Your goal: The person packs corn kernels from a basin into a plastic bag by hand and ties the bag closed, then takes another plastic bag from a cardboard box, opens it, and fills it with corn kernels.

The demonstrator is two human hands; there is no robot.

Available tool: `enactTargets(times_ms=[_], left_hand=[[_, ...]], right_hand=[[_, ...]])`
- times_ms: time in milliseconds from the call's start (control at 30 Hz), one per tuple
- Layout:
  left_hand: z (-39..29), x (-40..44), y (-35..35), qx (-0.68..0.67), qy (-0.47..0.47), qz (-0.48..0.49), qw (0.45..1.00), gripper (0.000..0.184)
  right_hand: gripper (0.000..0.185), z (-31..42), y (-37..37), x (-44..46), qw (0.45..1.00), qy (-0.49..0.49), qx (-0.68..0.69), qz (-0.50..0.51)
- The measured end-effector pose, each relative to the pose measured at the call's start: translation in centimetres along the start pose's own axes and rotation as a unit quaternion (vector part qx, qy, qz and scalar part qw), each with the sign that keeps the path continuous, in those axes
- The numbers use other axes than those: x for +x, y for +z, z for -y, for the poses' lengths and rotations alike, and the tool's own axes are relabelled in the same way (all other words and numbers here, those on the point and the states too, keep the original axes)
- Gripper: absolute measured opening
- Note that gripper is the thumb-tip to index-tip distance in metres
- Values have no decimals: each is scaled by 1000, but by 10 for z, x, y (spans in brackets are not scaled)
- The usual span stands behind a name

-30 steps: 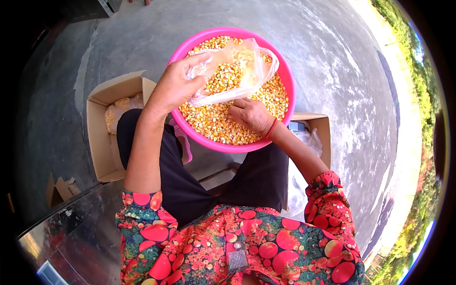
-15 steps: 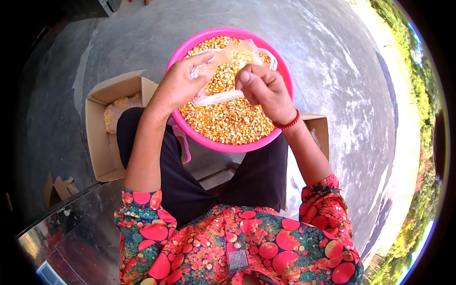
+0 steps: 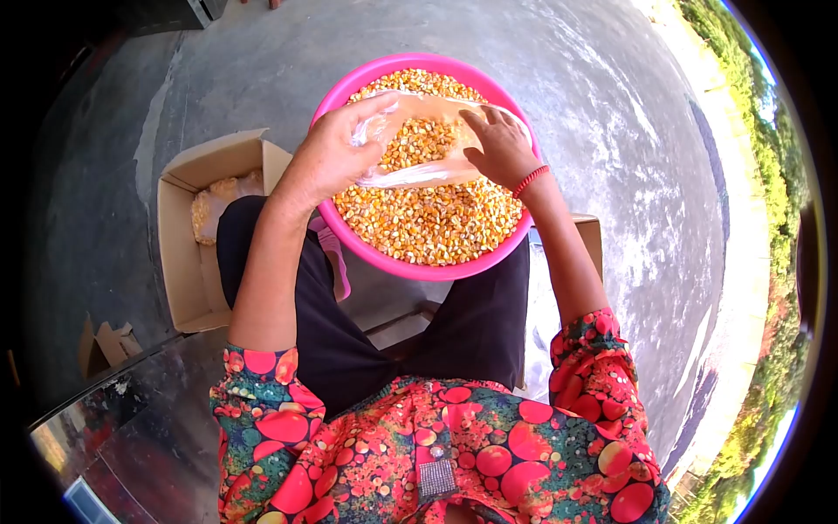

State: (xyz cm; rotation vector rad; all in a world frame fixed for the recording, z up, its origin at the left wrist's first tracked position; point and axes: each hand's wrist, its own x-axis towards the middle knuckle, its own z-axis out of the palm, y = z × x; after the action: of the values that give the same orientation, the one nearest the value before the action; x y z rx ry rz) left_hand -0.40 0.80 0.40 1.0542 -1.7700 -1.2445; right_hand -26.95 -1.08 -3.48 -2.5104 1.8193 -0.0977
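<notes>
A clear plastic bag (image 3: pixel 415 175) lies spread across a pink basin (image 3: pixel 404 263) filled with yellow corn kernels (image 3: pixel 428 223). A heap of kernels shows in the middle of the bag. My left hand (image 3: pixel 336 155) holds the bag's left edge, thumb and fingers curved around the plastic. Over the right end of the bag is my right hand (image 3: pixel 504 150), its fingers apart and its thumb toward the middle. Its fingertips are at the plastic; no kernels show in them. A red bracelet (image 3: pixel 531 181) circles the right wrist.
To the left stands an open cardboard box (image 3: pixel 188 271) with a filled bag of kernels (image 3: pixel 218 205) inside. Another cardboard box (image 3: pixel 590 244) is partly hidden by my right arm. A pink object (image 3: pixel 332 253) is beside my left leg. Grey concrete floor (image 3: pixel 262 70) surrounds the basin.
My right hand was closed over the bag; its fingers have spread and it has shifted slightly right. The bag lies wider and flatter. My left hand has barely moved.
</notes>
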Motion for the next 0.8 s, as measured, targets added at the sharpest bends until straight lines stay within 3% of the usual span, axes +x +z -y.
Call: enactTargets(times_ms=[67, 167, 233, 300, 333, 367, 433, 500, 567, 600, 667, 700, 767, 800], left_hand=[[-4, -1, 3, -42, -5, 16, 999, 57], [-7, 0, 7, -57, -20, 29, 998, 58], [-9, 1, 7, -60, -39, 37, 997, 58], [-9, 1, 7, -63, -59, 44, 995, 59], [-8, 1, 7, -60, -57, 40, 996, 59], [-7, 1, 7, -56, -55, 35, 996, 60], [-2, 1, 6, -34, -22, 23, 999, 60], [-1, 2, 5, -10, 13, 12, 1000, 60], [-2, 1, 5, -22, 1, 10, 1000, 60], [-3, 1, 5, -22, 2, 10, 1000, 60], [-5, -1, 6, -35, 4, 10, 999, 58], [-4, -1, 7, -35, 4, 9, 999, 58], [-1, 1, 7, -26, 3, 6, 1000, 57], [-1, 1, 7, -25, 3, 7, 1000, 57]], right_hand=[[72, -8, -8, -8, 1000, 20, 22, 7], [77, -4, -21, -19, 999, 6, -30, -38], [67, -11, -17, -21, 999, -8, -14, -50], [44, -15, -17, -23, 992, -53, 86, -78], [18, -7, -26, -24, 968, -92, 152, -175], [18, 5, -39, -32, 968, -92, 152, -175], [9, 31, -64, -54, 937, -45, 330, -109], [9, 31, -53, -64, 934, -158, 317, -42], [11, 24, -26, -73, 973, -132, 184, -40], [11, 20, -8, -75, 973, -132, 184, -41], [20, 13, 23, -78, 982, 3, 108, -155], [20, 16, 27, -79, 982, 3, 108, -155], [29, 35, 34, -81, 990, 75, 111, -35], [36, 44, 33, -81, 989, 57, 133, -38]])
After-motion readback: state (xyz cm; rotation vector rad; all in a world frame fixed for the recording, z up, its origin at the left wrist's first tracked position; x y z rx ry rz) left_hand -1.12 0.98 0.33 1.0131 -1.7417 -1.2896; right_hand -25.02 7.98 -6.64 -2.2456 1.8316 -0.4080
